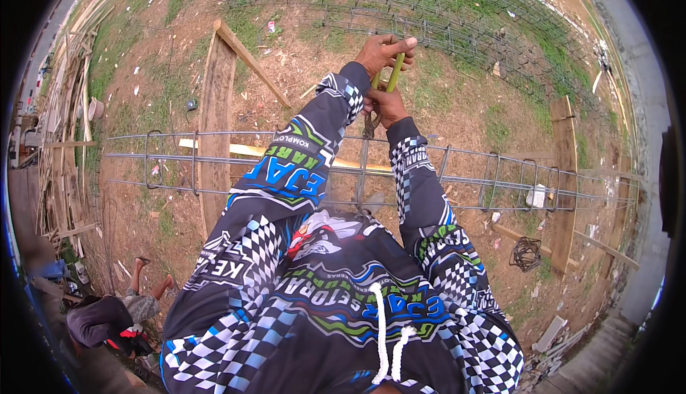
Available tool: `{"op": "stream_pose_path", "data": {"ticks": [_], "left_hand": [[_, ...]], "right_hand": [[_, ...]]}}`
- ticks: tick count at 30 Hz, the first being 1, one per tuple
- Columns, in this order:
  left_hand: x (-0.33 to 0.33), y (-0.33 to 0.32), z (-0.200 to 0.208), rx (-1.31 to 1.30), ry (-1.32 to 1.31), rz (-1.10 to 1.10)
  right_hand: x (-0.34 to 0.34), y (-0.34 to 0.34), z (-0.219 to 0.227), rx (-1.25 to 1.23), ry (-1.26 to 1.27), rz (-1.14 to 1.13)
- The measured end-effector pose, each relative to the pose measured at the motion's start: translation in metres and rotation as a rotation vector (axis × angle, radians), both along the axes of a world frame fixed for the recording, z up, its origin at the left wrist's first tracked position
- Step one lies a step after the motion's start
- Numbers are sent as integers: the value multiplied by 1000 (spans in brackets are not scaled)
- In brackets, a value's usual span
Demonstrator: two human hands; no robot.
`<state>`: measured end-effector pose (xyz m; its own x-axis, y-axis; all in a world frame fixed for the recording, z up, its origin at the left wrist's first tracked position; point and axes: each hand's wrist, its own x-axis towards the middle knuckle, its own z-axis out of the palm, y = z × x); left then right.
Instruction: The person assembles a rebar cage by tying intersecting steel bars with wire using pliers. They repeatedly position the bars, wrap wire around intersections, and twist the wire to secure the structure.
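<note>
Rebar cage [493, 180] runs L-R across the ground at the person's waist, long bars w/ square stirrups, resting on two wooden trestles [214, 115]. A second, longer cage [457, 15] lies on the grass further back.

Pliers w/ yellow-green handles [389, 72] sit above the near cage's top bar, handles pointing up and away, jaws down at the bar. Left hand [382, 51] is on top, fingers curled tight round the upper ends of the handles, thumb stretched across. Right hand [389, 105] is just below, touching the lower handles near the pivot, fingers closed round them. Both hands clamped on the tool; the two handles are close together.

Jaws [370, 124] are dark and small; can't tell what they bite, prob. tie wire at the bar crossing, not clear.

No real containers; a small dark wire bundle [527, 253] lies on the dirt to the right, past the cage.

Lower left: another person [107, 319] crouches, partly cut off by the frame rim. Own torso and patterned sleeves hide the cage's middle part.
</note>
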<state>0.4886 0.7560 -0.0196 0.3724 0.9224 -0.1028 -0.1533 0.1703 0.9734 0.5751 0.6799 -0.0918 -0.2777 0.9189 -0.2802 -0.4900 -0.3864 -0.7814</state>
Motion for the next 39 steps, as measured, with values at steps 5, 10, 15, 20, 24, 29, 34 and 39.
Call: {"op": "stream_pose_path", "data": {"ticks": [5,10,15,20,24,29,34,39], "left_hand": [[-16,-12,21,-156,-114,-193],[12,-68,20,158,317,762],[8,-165,31,334,309,552],[-7,-215,-35,906,25,454],[0,-198,5,616,269,498],[-28,-76,46,258,17,-115],[-17,-42,11,136,19,31],[-3,-127,2,334,326,621]], "right_hand": [[7,5,7,83,-90,210],[-45,-41,-2,396,-687,-396],[-55,-97,5,252,-685,-529],[-57,-169,26,136,-355,-421],[-55,-130,27,112,-5,-269],[11,-23,18,230,-258,359],[2,-12,22,256,-256,210],[-72,-85,10,567,-659,-654]]}}
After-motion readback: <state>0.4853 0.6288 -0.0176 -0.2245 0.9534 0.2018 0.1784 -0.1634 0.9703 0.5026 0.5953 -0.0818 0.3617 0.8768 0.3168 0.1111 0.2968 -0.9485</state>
